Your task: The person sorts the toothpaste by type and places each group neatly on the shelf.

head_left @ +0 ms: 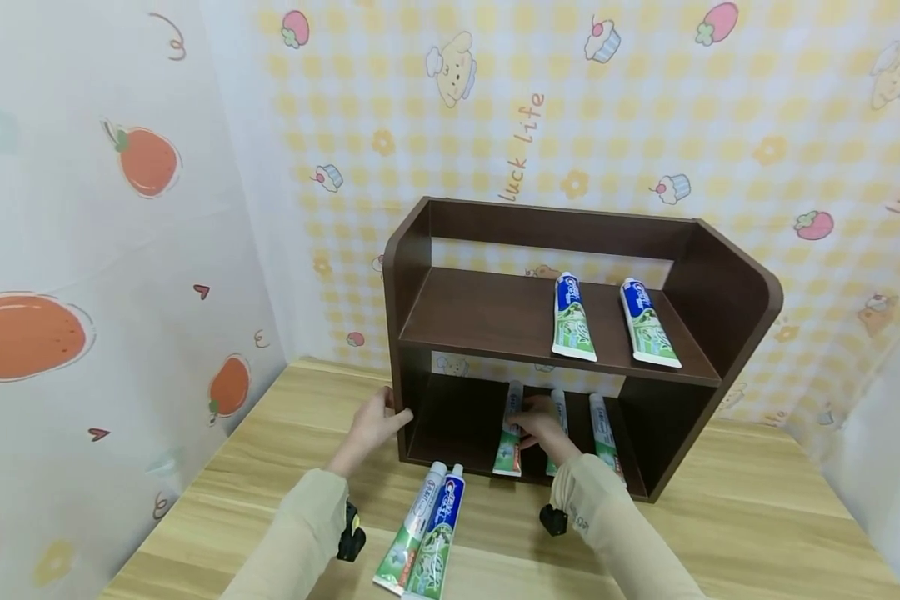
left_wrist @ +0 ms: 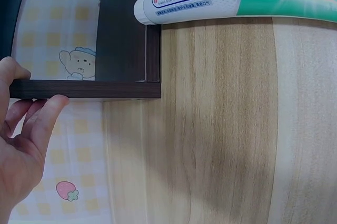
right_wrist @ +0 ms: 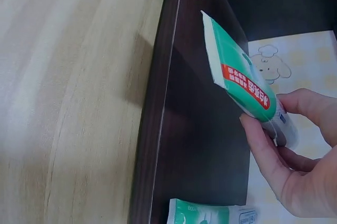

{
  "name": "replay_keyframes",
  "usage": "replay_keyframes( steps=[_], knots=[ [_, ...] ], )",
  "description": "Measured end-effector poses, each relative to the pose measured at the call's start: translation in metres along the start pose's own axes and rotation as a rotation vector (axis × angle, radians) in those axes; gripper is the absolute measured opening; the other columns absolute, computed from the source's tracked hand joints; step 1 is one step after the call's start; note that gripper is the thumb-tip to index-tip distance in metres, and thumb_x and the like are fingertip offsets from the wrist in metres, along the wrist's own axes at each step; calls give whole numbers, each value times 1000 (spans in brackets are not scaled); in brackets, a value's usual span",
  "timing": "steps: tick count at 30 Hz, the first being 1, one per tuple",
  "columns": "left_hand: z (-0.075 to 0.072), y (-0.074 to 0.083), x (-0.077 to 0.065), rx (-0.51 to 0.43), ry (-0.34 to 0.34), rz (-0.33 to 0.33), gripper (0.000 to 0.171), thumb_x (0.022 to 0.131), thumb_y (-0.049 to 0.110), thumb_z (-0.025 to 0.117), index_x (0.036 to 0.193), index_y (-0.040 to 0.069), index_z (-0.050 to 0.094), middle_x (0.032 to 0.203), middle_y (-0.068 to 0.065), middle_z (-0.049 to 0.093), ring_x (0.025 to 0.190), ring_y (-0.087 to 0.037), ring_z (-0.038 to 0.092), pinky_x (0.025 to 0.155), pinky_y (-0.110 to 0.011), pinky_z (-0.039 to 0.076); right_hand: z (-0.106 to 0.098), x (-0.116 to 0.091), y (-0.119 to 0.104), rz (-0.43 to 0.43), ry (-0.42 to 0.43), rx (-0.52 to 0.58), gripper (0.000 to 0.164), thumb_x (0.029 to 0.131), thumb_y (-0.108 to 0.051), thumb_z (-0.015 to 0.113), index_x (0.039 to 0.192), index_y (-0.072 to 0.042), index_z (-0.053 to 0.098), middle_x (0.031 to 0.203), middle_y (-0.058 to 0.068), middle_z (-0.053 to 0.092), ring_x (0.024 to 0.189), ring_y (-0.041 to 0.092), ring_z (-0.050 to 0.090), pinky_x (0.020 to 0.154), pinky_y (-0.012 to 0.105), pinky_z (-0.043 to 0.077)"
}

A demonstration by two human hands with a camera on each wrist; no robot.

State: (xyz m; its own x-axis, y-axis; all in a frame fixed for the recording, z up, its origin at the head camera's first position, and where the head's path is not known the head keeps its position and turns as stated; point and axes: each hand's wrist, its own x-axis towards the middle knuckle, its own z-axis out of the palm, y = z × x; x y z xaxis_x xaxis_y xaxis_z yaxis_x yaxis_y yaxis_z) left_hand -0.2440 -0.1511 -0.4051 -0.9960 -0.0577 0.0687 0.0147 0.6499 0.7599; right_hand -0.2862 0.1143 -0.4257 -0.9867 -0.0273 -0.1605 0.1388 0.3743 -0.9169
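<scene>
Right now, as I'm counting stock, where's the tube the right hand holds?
In the head view, the tube is in the lower compartment, left of two others.

Back wall: yellow-white gingham print with strawberries, cupcakes, flowers, "luck life" lettering. Left wall: white, orange-red fruit, small hearts. Right wall: pale. Table: light wood grain, paler streaks. Bright light, soft shadows.

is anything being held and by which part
Right hand: a toothpaste tube, by its cap-end half. Left hand: the shelf, by its left side panel.
</scene>
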Motion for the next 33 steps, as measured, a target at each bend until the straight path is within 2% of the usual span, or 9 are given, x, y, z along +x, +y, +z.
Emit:
replay_keyframes(
  steps=[6,10,15,17,23,28,30,32,33],
  knots=[
    [1,0,-1,-17,7,4,23,81,16,61,94,1,51,86,-12,57,69,-18,51,59,-27,44,2,6,3,9,10,0,56,78,-2,61,128,14,39,91,24,57,61,21,56,56,40,54],
    [2,-1,-1,-10,14,11,23,80,16,61,94,1,51,86,-12,57,70,-19,50,61,-28,43,2,10,6,10,7,-5,58,77,-2,61,128,14,39,73,13,55,56,18,53,54,39,54],
    [2,-1,-2,-16,15,15,22,80,16,61,93,2,50,84,-10,55,69,-17,47,59,-26,41,1,12,8,-6,16,-3,39,75,-1,61,111,14,53,54,4,46,48,14,48,51,38,54],
    [2,-1,-2,-18,18,16,22,80,16,61,93,2,50,83,-10,54,68,-17,46,58,-26,39,2,12,8,-10,19,-3,32,75,-1,61,103,12,56,55,3,46,48,14,48,50,38,53],
    [1,-1,-3,-15,22,15,22,79,16,61,92,2,50,83,-10,55,69,-18,47,59,-26,40,4,15,9,5,14,-33,27,75,-2,62,98,10,57,55,3,45,48,14,47,51,38,53],
    [2,0,-2,-23,19,10,21,80,15,61,91,2,49,81,-10,55,65,-17,48,56,-26,41,4,19,14,14,29,-50,35,73,0,62,105,14,54,69,13,52,49,16,48,50,39,53],
    [2,0,-2,-25,19,8,21,80,15,61,90,2,49,80,-10,54,63,-16,47,54,-25,40,4,20,17,16,38,-40,26,73,0,63,96,11,57,68,12,52,49,15,48,50,39,53],
    [2,0,-2,-24,22,7,21,80,15,61,89,2,48,79,-9,54,62,-16,47,54,-25,39,5,22,19,8,38,-35,10,73,0,63,78,4,56,58,6,47,48,14,45,50,39,53],
    [2,0,-1,-22,24,7,21,80,15,61,89,2,48,78,-9,54,62,-16,46,54,-25,39,6,23,20,2,35,-38,14,73,-1,63,69,-1,50,52,2,41,46,13,42,50,38,53]
  ],
)
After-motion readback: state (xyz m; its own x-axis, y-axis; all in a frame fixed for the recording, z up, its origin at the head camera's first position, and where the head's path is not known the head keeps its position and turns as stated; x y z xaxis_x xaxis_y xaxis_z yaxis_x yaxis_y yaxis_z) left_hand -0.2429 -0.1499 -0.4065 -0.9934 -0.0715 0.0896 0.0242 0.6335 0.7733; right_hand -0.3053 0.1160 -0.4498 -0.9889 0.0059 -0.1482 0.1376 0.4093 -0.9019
